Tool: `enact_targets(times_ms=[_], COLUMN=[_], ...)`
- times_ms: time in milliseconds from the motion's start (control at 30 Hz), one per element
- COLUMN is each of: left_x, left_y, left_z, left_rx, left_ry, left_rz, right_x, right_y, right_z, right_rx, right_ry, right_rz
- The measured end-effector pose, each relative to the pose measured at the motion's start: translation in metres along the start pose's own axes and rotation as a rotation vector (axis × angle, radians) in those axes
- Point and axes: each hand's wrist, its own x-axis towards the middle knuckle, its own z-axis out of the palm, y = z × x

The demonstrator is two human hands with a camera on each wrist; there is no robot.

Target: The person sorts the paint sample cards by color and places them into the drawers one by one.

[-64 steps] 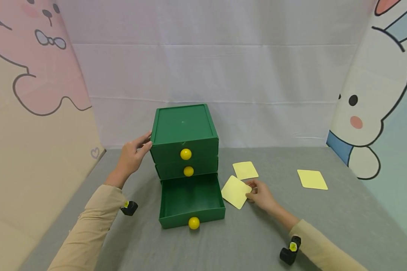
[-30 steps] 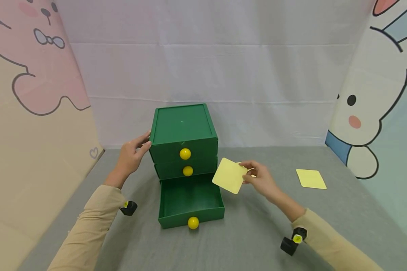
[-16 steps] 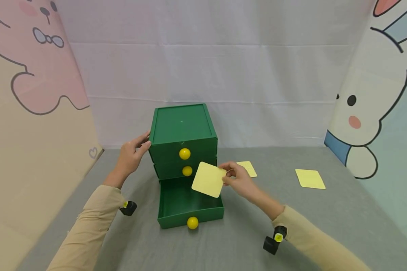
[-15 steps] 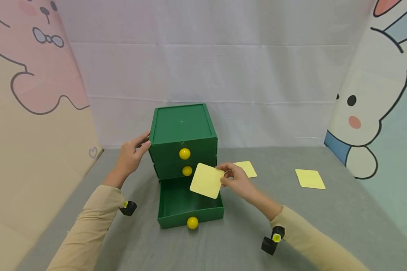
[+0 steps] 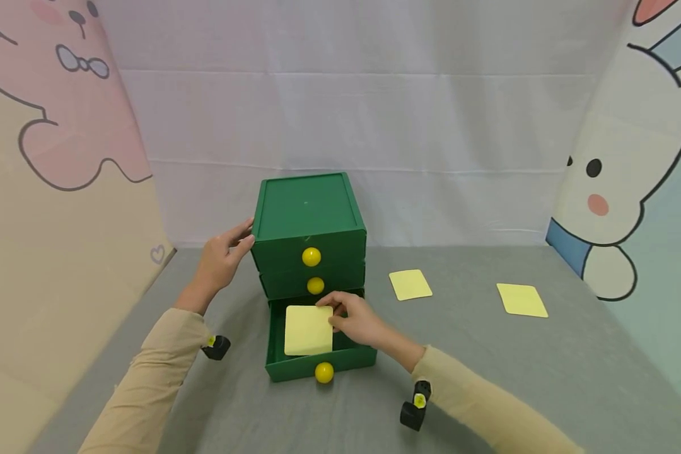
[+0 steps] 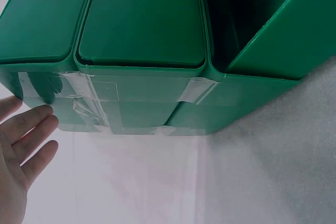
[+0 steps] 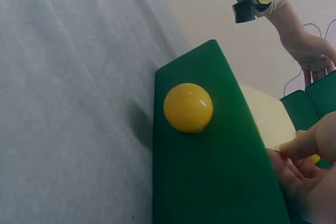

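Note:
A green drawer cabinet (image 5: 309, 208) with round yellow knobs stands mid-table, its bottom drawer (image 5: 349, 358) pulled out. My right hand (image 5: 356, 318) pinches a square yellow card (image 5: 308, 331) by its right edge, inside the outline of that drawer. In the right wrist view, thumb and fingers grip the card (image 7: 268, 116) behind the drawer front (image 7: 210, 156). My left hand (image 5: 218, 258) rests against the cabinet's upper left side with relaxed fingers. The left wrist view shows those fingertips (image 6: 46, 113) at the taped side wall (image 6: 142, 103).
Two more yellow cards lie flat on the grey tabletop: a nearer card (image 5: 410, 285) just right of the cabinet and a farther card (image 5: 522, 300) at the right. The upper two drawers are closed. A pale cloth backdrop (image 5: 431, 126) hangs behind.
My right hand has lifted the yellow card from the table beside the cabinet, carried it left and lowered it into the bottom drawer. The left hand has stayed against the cabinet.

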Motion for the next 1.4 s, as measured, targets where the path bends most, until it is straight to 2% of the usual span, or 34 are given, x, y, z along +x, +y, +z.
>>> enact_targets(times_ms=[233, 533, 900, 1200, 1400], left_x=[0.001, 0.0, 0.0, -0.001, -0.001], left_y=[-0.001, 0.0, -0.002, 0.001, 0.001], left_z=[0.001, 0.001, 0.0, -0.001, 0.0], left_rx=[0.004, -0.006, -0.005, -0.004, -0.007], left_ry=[0.01, 0.001, 0.007, 0.003, 0.004], left_rz=[0.015, -0.005, 0.006, -0.002, 0.004], right_x=[0.011, 0.022, 0.023, 0.024, 0.02], right_y=[0.001, 0.003, 0.009, 0.011, 0.01], right_z=[0.014, 0.026, 0.035, 0.035, 0.029], right_rx=[-0.003, 0.006, -0.02, -0.082, -0.091], right_ry=[-0.052, -0.101, -0.049, -0.06, -0.057], right_rz=[0.05, 0.137, 0.198, 0.189, 0.145])
